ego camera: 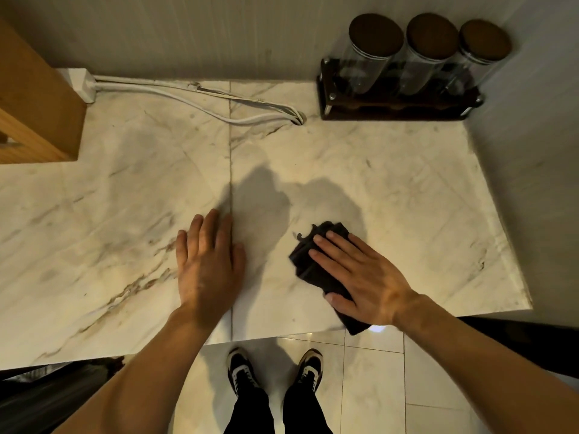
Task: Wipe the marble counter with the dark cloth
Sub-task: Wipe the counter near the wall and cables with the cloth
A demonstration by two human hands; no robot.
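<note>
The marble counter is pale with grey and brown veins and a seam down its middle. A dark folded cloth lies on it near the front edge, right of the seam. My right hand presses flat on top of the cloth, fingers spread, covering most of it; one corner of the cloth hangs over the counter's front edge. My left hand rests palm down on the bare marble just left of the seam, fingers together, holding nothing.
Three glass jars with dark lids sit in a dark rack at the back right corner. White cables run along the back from a power strip into a hole. A wooden unit stands back left. A wall bounds the right side.
</note>
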